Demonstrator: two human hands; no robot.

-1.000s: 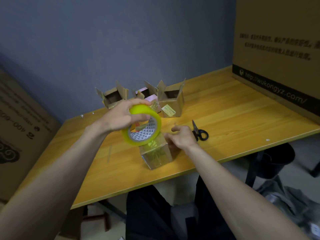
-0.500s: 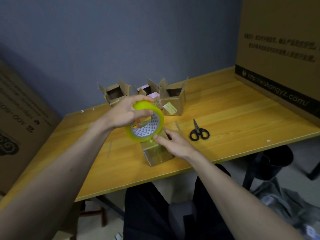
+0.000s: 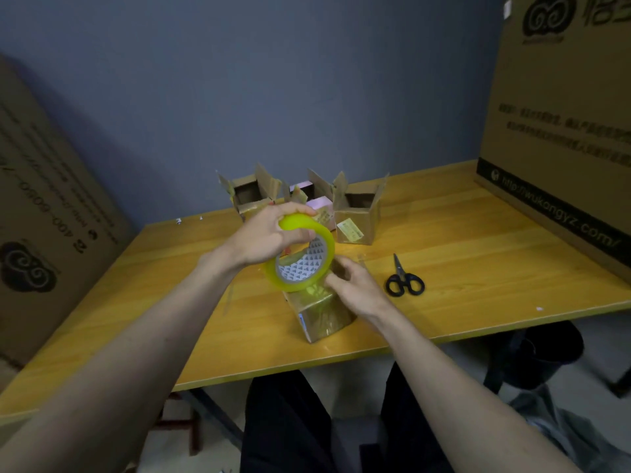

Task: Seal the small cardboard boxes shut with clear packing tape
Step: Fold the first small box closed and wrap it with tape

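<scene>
A small closed cardboard box (image 3: 324, 315), shiny with clear tape on its front faces, stands near the front edge of the wooden table (image 3: 478, 250). My left hand (image 3: 269, 237) grips a yellow-tinted roll of clear packing tape (image 3: 296, 222) from above and holds it tilted just over the box's top. My right hand (image 3: 358, 288) is on the top right of the box, its fingers curled over the far edge and its thumb pointing toward the roll. Three small open boxes stand at the back: left (image 3: 246, 196), middle (image 3: 317, 199), right (image 3: 358, 216).
Black-handled scissors (image 3: 403, 281) lie on the table to the right of my right hand. A large printed carton (image 3: 563, 131) stands on the table's right end. Another carton (image 3: 41, 216) leans at the left. My legs are under the table's front edge.
My right hand slid from the box's right side up onto its top, closer to the roll. The left hand with the roll stayed over the box, shifting slightly.
</scene>
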